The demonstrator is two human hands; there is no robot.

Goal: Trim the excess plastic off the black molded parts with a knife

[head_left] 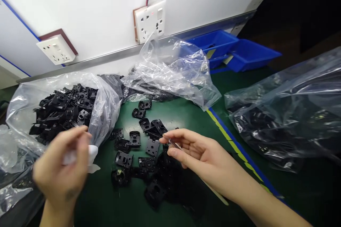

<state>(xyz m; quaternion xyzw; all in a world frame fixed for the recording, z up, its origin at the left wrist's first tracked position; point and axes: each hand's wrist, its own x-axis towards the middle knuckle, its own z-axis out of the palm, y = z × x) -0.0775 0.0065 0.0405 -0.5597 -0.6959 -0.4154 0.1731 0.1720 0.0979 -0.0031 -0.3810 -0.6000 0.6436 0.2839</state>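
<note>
From my remote view, I found the right grip (198, 150) pinching a thin metal rod (175, 144) between thumb and forefinger, the other fingers curled behind. A pale strip (217, 193) showed below that grip; I could not confirm whether it joined the rod. The left grip (62, 170) was blurred, its fingers bent towards the thumb; I could not tell whether it was pinching anything. A white item (92, 153) showed just behind it, partly hidden.

Loose black parts (124, 159) lay on the green desk (103, 198) between the two grips, some overlapping, the nearest beside the right fingertips. Beyond the left grip, I noted an open clear bag (106, 108) heaped with similar pieces. A crumpled bag (181, 67) lay beyond the loose parts, with blue bins (252, 55) past it. To the right of the right grip, I recorded a third bag (287, 113) with dark contents, and blue and yellow tape (234, 145) running along the desk between them.
</note>
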